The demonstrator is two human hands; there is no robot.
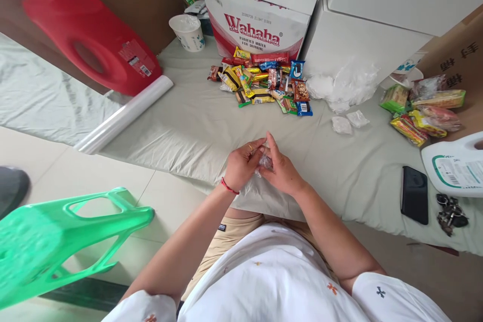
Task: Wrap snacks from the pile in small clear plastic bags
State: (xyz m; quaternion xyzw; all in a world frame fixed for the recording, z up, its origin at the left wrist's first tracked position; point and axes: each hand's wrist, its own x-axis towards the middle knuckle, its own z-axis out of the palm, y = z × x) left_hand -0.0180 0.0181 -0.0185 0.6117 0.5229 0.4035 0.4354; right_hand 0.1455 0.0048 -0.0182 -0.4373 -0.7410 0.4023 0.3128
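Observation:
My left hand [241, 162] and my right hand [282, 170] meet over the near part of the cloth-covered surface. Between them is a small crumpled clear plastic bag [265, 162], pinched by the fingers of both hands. My right index finger points up and away; the palms hide part of the plastic. Two small folded clear plastic packets, a left one [342, 125] and a right one [357, 119], lie beyond my right hand. Behind them rests a heap of loose clear plastic bags [341, 88]. A pile of wrapped snacks [264, 80] lies ahead of both hands.
At the back stand a Wahaba-style printed carton, lettered Wahaha [256, 25], and a paper cup [187, 32]. A plastic-film roll [126, 113] and red jug [94, 35] are left, above a green stool [75, 236]. Right are more snacks [424, 110], a phone [414, 195], keys [451, 214] and a white jug [458, 166].

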